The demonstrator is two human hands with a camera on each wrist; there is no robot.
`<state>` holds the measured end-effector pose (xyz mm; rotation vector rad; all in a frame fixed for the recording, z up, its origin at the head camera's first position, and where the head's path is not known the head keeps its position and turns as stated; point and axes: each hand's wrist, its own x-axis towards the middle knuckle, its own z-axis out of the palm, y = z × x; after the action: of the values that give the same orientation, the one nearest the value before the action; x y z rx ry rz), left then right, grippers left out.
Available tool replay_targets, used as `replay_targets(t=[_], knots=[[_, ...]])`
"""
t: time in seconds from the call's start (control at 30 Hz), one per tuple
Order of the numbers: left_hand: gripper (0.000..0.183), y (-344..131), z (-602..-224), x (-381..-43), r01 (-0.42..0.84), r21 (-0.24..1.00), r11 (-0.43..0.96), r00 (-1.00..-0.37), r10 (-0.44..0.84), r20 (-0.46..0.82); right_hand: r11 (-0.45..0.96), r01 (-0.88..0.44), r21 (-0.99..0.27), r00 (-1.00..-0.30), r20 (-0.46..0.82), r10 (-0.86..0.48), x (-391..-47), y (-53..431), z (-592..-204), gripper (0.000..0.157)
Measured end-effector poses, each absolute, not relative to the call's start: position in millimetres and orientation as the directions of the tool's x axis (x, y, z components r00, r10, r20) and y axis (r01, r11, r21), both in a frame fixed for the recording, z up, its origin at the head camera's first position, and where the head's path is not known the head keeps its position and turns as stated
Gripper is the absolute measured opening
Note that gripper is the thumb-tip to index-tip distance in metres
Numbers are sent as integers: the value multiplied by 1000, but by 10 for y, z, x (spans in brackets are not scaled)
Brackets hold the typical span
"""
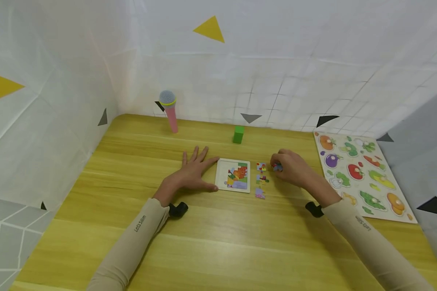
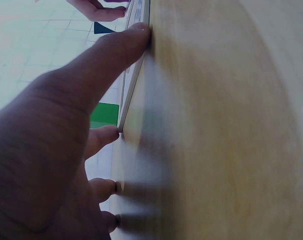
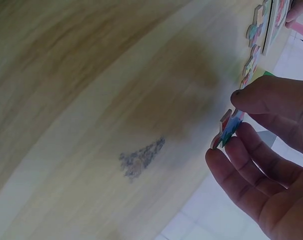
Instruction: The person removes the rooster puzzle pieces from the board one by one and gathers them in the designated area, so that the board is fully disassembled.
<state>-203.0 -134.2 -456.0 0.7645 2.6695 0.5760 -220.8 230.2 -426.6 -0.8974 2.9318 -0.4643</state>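
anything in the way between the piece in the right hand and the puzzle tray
Yes: three loose pieces lie flat in a column between the right hand, with its held piece, and the puzzle tray. They are low, so passing above looks feasible.

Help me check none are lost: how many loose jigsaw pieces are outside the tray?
4: three pieces in a column beside the tray, another piece in the right hand; others may be hidden.
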Motion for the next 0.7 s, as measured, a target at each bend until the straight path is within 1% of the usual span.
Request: replay_targets(t=[0.43,0.7], knots=[[104,-1340,-4547,-2038,432,449,782,-812,554,-182,780,-554,-291,-825,60,-563,-2213,2275,-4286,19],[104,-1334,-4536,-2032,428,454,782,-812,553,-187,791,-550,-266,-827,39,-562,-2198,2265,-4223,27]])
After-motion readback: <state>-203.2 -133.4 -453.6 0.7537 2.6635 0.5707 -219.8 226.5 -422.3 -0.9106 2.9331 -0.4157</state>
